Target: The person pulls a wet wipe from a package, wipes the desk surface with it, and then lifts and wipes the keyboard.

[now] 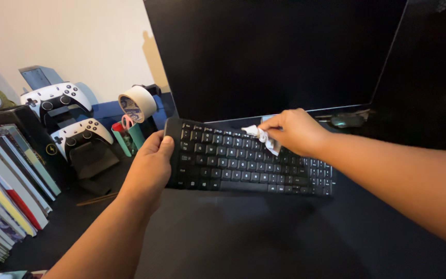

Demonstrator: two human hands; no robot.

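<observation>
Head view
Surface: dark counter (243,237), pale wall behind, large black monitor (274,51) switched off at the back.
Left side: row of books (6,181) standing on edge; two white game controllers (55,98) on dark stands; roll of pale tape (138,103) on a holder.
Container: green pen cup (130,137) beside the tape, held pink-handled scissors.
Far right: dark mouse (347,120) near the monitor base.
Keyboard: black keyboard (243,160) was tilted up off the counter, just in front of the monitor.
Left hand: left hand (150,168) gripped the keyboard's left edge, fingers (158,142) wrapped around it.
Right hand: right hand (295,132) closed on a white cloth (264,138), pressing it onto the upper key rows.
</observation>
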